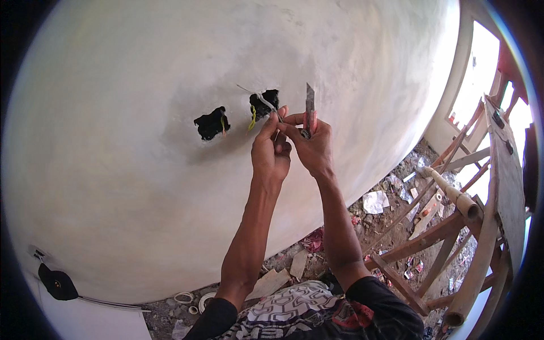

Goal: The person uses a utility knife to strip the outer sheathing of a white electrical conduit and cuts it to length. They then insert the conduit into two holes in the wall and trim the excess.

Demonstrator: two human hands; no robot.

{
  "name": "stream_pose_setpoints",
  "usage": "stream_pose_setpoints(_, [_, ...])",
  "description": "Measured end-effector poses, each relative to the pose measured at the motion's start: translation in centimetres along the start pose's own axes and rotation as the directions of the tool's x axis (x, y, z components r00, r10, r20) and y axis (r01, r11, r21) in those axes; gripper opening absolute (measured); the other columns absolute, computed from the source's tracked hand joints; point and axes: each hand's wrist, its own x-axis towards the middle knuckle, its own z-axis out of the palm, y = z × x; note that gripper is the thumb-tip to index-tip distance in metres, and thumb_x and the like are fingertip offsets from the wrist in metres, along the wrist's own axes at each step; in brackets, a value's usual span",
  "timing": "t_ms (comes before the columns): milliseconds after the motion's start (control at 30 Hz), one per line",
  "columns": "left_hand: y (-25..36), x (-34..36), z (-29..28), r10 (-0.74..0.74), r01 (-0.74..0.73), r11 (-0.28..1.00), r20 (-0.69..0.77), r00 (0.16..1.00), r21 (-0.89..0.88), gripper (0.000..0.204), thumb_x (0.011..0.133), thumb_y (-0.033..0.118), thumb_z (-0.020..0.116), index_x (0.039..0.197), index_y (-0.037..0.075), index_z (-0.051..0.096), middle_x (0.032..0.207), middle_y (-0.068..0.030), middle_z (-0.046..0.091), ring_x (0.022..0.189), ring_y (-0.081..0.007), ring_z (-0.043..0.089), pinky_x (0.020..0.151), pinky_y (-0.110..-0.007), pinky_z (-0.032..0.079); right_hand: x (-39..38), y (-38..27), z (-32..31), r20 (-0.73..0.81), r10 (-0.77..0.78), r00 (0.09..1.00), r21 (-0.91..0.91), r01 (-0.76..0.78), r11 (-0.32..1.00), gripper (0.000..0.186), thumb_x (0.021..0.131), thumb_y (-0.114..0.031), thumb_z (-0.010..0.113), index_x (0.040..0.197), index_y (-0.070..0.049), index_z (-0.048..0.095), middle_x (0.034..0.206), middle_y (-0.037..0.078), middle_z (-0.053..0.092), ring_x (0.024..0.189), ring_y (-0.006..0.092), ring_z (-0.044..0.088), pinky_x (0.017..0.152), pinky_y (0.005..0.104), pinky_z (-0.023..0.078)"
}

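Two dark square holes, a left hole [208, 126] and a right hole [273, 96], open in a plastered wall [141, 187]. From the right one come a grey-white cable [266, 102] and a yellow-green wire [252, 118]; thin wires also show in the left one. My left hand [271, 153] is closed, pinching the cable just below the right hole. My right hand [315, 148] is closed around a red-handled utility knife [310, 102] with its blade pointing up. Its thumb and forefinger meet my left fingertips at the cable; what exactly they pinch is partly hidden.
A wood and bamboo scaffold [467, 209] stands at the right, with a plank [506, 153] along its top. Rubble, paper scraps and wood pieces litter the floor [396, 226]. A black cap [57, 283] hangs at the lower left wall. Coiled tape rolls [207, 301] lie near the wall's foot.
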Motion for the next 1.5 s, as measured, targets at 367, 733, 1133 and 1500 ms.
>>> stream_pose_setpoints(367, [-2.0, 0.0, 0.9, 0.513, -0.439, 0.789, -0.069, 0.856, 0.43, 0.026, 0.102, 0.02, 0.064, 0.092, -0.002, 0.074, 0.089, -0.0036, 0.073, 0.065, -0.0043, 0.048, 0.058, -0.022, 0.037, 0.8, 0.9, -0.4, 0.055, -0.044, 0.998, -0.109, 0.049, 0.993, 0.016, 0.094, -0.013, 0.072, 0.094, 0.004, 0.073, 0.073, 0.004, 0.066, 0.068, 0.0079, 0.054, 0.061, 0.0301, 0.046])
stream_pose_setpoints(733, [-2.8, -0.3, 0.7, 0.657, -0.506, 0.551, 0.028, 0.753, 0.664, 0.024, 0.101, 0.018, 0.063, 0.097, -0.004, 0.072, 0.078, -0.0038, 0.068, 0.066, -0.0058, 0.051, 0.059, -0.025, 0.04, 1.6, -2.1, -1.8, 0.123, 0.008, 0.992, -0.185, 0.015, 0.983, 0.016, 0.091, -0.013, 0.073, 0.095, 0.003, 0.075, 0.074, 0.003, 0.066, 0.07, 0.009, 0.055, 0.062, 0.03, 0.046])
stream_pose_setpoints(1133, [0.5, 0.4, 2.2, 0.484, -0.404, 0.796, -0.072, 0.872, 0.451, 0.025, 0.093, 0.013, 0.071, 0.108, -0.007, 0.072, 0.095, -0.0119, 0.076, 0.079, -0.0107, 0.066, 0.069, -0.024, 0.048, 1.8, -3.3, -1.9, 0.145, 0.182, 0.972, -0.217, -0.148, 0.965, 0.02, 0.092, -0.019, 0.072, 0.093, 0.001, 0.072, 0.067, -0.001, 0.058, 0.061, 0.0066, 0.049, 0.054, 0.0286, 0.039])
stream_pose_setpoints(1500, [-1.3, 1.5, 1.4, 0.597, -0.532, 0.717, -0.002, 0.802, 0.45, 0.021, 0.102, 0.017, 0.061, 0.1, -0.002, 0.071, 0.087, -0.0067, 0.073, 0.074, -0.009, 0.059, 0.07, -0.027, 0.046, 2.5, -1.7, -2.0, 0.206, 0.218, 0.954, 0.178, -0.256, 0.95, 0.022, 0.089, -0.018, 0.074, 0.089, 0.003, 0.067, 0.061, 0.001, 0.055, 0.044, 0.008, 0.047, 0.032, 0.0265, 0.034])
